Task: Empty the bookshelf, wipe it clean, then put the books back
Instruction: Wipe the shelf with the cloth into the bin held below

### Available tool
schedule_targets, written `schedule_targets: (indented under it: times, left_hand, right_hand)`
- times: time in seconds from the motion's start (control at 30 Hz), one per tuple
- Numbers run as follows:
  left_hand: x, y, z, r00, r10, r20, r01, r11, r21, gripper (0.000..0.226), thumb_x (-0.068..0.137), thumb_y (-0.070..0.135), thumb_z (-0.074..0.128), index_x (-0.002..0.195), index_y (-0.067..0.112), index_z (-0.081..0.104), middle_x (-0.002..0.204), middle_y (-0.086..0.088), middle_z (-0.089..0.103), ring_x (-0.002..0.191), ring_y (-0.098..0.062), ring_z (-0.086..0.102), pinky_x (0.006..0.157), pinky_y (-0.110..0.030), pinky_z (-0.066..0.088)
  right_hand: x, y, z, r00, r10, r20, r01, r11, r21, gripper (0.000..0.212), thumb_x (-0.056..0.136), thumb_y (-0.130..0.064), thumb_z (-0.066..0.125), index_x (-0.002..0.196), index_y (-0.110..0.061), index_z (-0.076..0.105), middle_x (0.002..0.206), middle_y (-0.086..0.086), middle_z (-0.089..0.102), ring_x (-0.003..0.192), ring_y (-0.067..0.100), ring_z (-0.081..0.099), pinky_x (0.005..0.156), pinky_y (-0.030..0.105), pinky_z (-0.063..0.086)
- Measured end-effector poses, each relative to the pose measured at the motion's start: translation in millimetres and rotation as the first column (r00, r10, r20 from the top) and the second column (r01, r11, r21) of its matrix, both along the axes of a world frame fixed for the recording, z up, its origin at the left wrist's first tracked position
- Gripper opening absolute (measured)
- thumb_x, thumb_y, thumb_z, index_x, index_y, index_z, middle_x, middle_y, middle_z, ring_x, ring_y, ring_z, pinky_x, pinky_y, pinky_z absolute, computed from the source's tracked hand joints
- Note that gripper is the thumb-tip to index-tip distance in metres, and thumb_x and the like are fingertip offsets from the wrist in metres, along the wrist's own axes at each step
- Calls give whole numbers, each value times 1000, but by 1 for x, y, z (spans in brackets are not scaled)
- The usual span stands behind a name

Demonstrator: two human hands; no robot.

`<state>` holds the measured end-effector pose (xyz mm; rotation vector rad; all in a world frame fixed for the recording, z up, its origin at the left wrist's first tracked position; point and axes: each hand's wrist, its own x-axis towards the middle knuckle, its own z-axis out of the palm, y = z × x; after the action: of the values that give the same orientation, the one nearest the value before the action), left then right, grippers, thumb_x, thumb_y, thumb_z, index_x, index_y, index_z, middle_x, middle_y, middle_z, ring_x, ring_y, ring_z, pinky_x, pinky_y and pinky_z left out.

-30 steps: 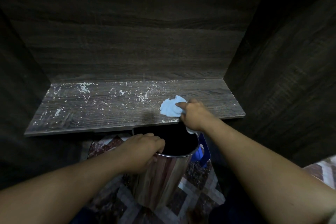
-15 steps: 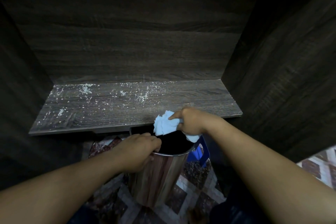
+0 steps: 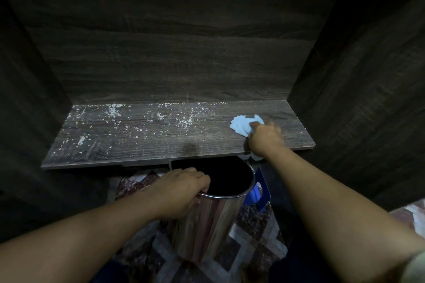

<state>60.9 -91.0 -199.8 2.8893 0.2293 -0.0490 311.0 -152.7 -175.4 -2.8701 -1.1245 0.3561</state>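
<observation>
The dark wooden shelf board [image 3: 147, 145] holds no books and carries scattered white crumbs over its left and middle parts. My right hand [image 3: 264, 140] is shut on a crumpled pale blue cloth [image 3: 243, 125] pressed on the shelf's right end. My left hand [image 3: 184, 190] grips the rim of a shiny metal bin [image 3: 211, 220], held just under the shelf's front edge. No books are in view.
Dark wooden side walls [image 3: 358, 99] and a back panel [image 3: 174, 62] enclose the shelf. A blue plastic object [image 3: 262, 190] sits behind the bin. A patterned floor [image 3: 253, 243] lies below.
My right hand with the cloth has moved from over the bin's mouth back onto the shelf, up and to the right end. The left hand still holds the bin.
</observation>
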Motion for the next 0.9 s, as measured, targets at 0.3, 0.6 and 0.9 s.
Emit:
schedule_targets:
  times: [0.3,0.6,0.9]
  left_hand:
    - [1,-5,6,1000,-8,-15,8,1000,16,20,89,27,55,108,26,48,110,8,54,107,-13,46,86,-30,38]
    - [-1,-3,10,999,15,-30,-14,1000,13,20,90,26,54,109,26,48,110,7,54,107,-13,46,84,-28,36]
    - [4,7,10,997,73,-3,-73,996,-54,18,90,29,57,105,28,46,108,9,53,106,-11,44,82,-25,32]
  right_hand:
    - [-47,15,0,925,372,-80,-377,925,-46,54,94,-20,50,146,-31,39,151,16,27,136,35,33,108,37,33]
    - [-29,9,38,921,340,-189,-338,940,46,49,93,-14,51,140,-28,50,145,6,49,126,25,50,98,24,39]
    - [-1,62,14,914,337,228,-395,870,296,58,91,-5,45,145,-25,37,141,14,39,120,35,39,99,48,37]
